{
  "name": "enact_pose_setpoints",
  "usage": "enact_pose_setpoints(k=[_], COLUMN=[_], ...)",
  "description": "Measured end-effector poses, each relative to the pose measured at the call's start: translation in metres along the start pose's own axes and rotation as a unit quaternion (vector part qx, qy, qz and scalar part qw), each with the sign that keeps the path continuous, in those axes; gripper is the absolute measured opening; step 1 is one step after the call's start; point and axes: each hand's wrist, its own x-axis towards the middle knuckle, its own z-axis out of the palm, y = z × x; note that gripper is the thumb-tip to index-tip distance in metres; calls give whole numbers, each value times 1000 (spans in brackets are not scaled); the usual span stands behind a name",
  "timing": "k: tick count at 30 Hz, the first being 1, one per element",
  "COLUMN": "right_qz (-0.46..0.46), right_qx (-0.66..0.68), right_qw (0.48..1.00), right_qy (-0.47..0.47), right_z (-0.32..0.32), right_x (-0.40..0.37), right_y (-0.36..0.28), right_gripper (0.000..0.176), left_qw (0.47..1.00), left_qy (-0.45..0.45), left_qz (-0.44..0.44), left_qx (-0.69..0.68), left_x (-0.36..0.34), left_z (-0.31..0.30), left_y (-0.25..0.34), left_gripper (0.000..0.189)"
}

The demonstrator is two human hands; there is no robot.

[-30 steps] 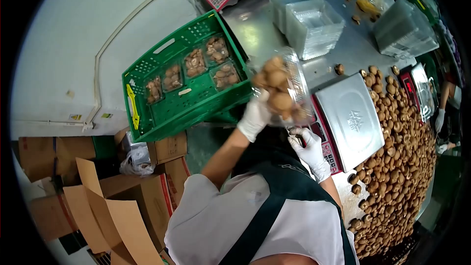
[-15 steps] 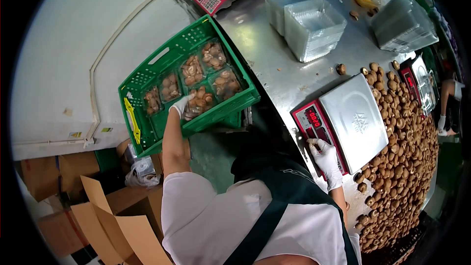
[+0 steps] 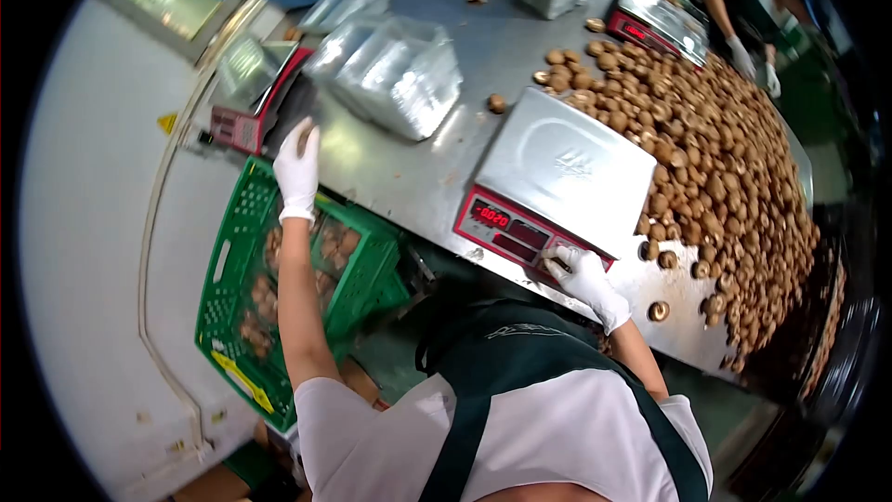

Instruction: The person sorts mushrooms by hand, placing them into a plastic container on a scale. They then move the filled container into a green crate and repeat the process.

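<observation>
My left hand [image 3: 297, 172], in a white glove, is raised over the far end of a green crate [image 3: 223, 265], near the table edge. Its fingers are stretched upward, with nothing seen in them. Below the forearm, clear packs of brown mushrooms [image 3: 336, 244] lie in the crate, partly hidden by my arm. My gloved right hand [image 3: 587, 286] rests at the front panel of a red scale [image 3: 502, 228], fingers curled in against the keys. The scale's metal pan [image 3: 567, 163] is bare, and its red display seems to read -0.020.
Stacked clear trays [image 3: 395, 74] stand on the metal table [image 3: 372, 167]. Loose mushrooms [image 3: 715, 177] are heaped at right. A second scale [image 3: 251, 121] sits at left, another scale [image 3: 655, 23] at the far right, near a co-worker [image 3: 753, 5] with white gloves.
My left hand has left the mushroom packs in the crate and moved up toward the clear trays. The view has turned toward the table. My right hand stays at the scale's panel.
</observation>
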Motion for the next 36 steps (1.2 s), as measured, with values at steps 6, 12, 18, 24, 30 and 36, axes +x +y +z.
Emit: enact_pose_setpoints(k=[6, 12, 18, 24, 30, 36], right_qz=[52, 174, 270, 302, 420, 467], right_qx=[-27, -13, 64, 46, -34, -16], right_qw=[997, 977, 952, 940, 874, 862], right_qy=[50, 123, 125, 149, 242, 195], right_z=[-11, -26, -33, -44, -49, -46], right_x=[-35, -99, -147, -172, -197, -197], right_y=[9, 31, 51, 79, 118, 159], right_gripper=[18, 21, 23, 23, 50, 79], left_qw=[965, 931, 925, 915, 989, 903], left_qy=[-204, -336, -333, -46, 18, -278], left_qz=[125, 57, -174, 81, 92, 305], left_qx=[105, 133, 62, 392, 114, 119], left_x=[54, 122, 170, 184, 85, -86], left_z=[119, 139, 135, 109, 99, 169], left_y=[74, 4, -37, 36, 158, 169], left_gripper=[49, 31, 21, 40, 29, 23])
